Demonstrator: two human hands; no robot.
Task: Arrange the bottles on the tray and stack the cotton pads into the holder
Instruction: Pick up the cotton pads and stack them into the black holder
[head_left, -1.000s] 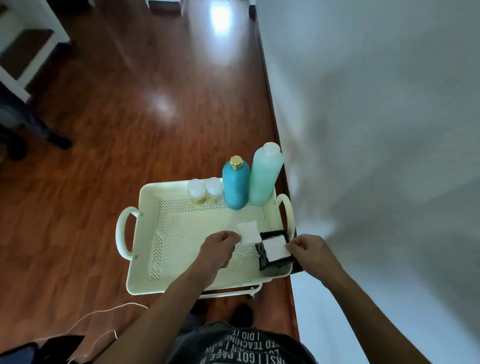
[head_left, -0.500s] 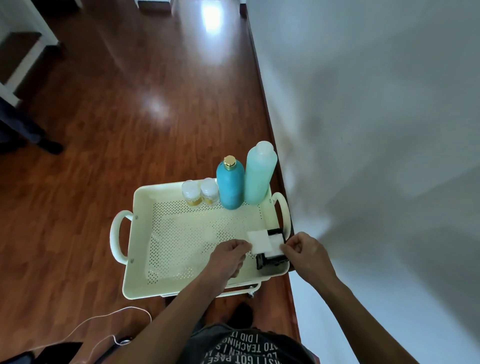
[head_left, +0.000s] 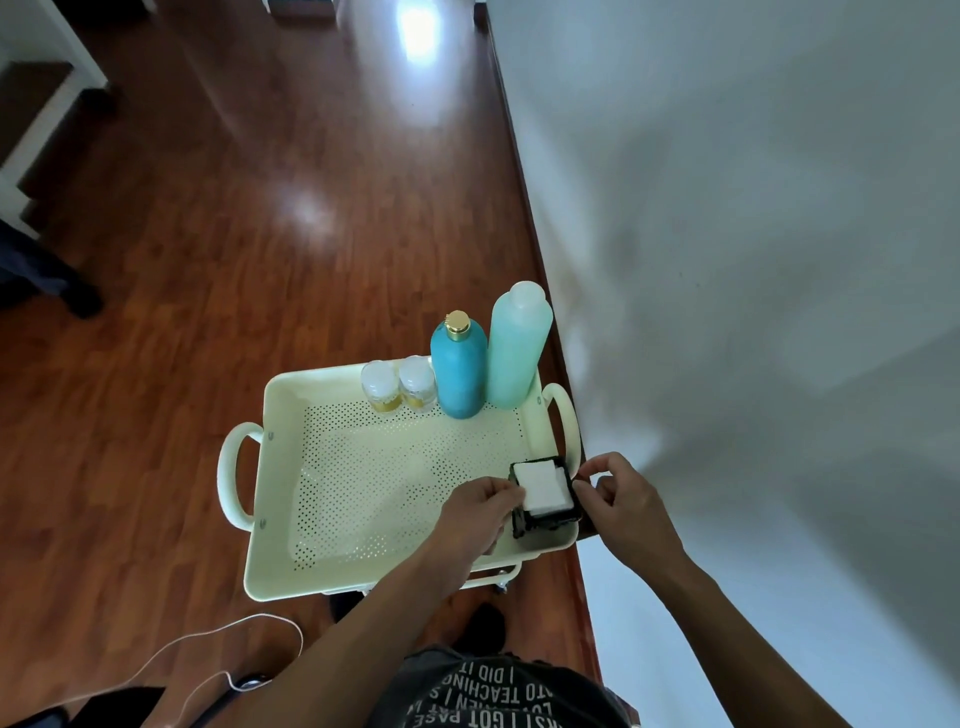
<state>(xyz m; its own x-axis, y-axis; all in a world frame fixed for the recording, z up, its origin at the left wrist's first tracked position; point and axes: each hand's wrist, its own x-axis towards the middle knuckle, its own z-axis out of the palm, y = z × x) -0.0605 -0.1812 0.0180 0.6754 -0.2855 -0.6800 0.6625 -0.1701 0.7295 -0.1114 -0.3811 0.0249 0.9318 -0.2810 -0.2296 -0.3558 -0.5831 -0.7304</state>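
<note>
A cream perforated tray (head_left: 363, 467) with side handles stands on a cart. Along its far edge stand two small jars (head_left: 397, 384), a teal bottle with a gold cap (head_left: 458, 371) and a taller pale green bottle (head_left: 517, 353). In the tray's near right corner sits a black holder (head_left: 545, 517) with white cotton pads (head_left: 543, 488) in it. My left hand (head_left: 475, 514) pinches the left edge of the top pad over the holder. My right hand (head_left: 618, 499) grips the holder's right rim with its fingertips.
A white wall (head_left: 753, 260) runs close along the tray's right side. Red-brown wooden floor (head_left: 208, 260) spreads to the left and beyond. A white cable (head_left: 218, 644) lies on the floor near my legs. White furniture (head_left: 31, 104) stands far left.
My left hand carried a white cotton pad rightward from the tray's middle and now has it lying on the stack in the holder. My right hand stayed at the holder's right rim.
</note>
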